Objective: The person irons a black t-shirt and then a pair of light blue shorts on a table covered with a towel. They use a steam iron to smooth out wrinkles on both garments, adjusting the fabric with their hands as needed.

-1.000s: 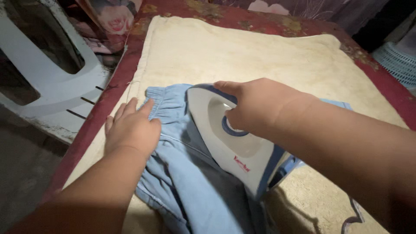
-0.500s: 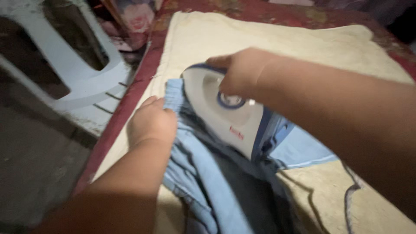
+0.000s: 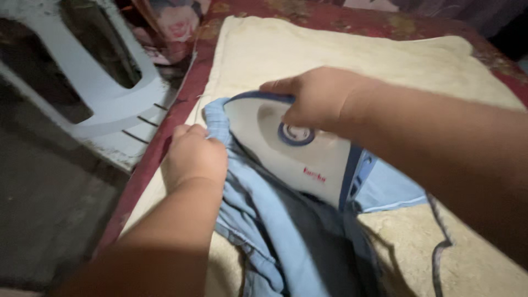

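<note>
The right hand (image 3: pixel 316 99) is wrapped around the handle of a white and blue clothes iron (image 3: pixel 291 151), fingers curled over the top and thumb pointing toward the iron's nose, so the grip is closed firmly on it. The iron sits flat on a light blue garment (image 3: pixel 275 220), its pointed nose aimed away from the person toward the garment's far hem. Just left of the iron, the left hand (image 3: pixel 193 157) is bunched into a loose fist on the edge of the same blue cloth, fingertips pinching the fabric right beside the iron's nose and holding it down. Behind the iron, toward the person, the garment runs back in folds, with a darker inner layer showing between the pale blue edges. A thin cord (image 3: pixel 440 247) trails off to the right of the iron's heel. Under all of this lies a cream towel-like cloth (image 3: pixel 352 49) spread over a dark red patterned cover (image 3: pixel 165 148). Well off to the left of the left hand stands a white plastic chair (image 3: pixel 104 93)
</note>
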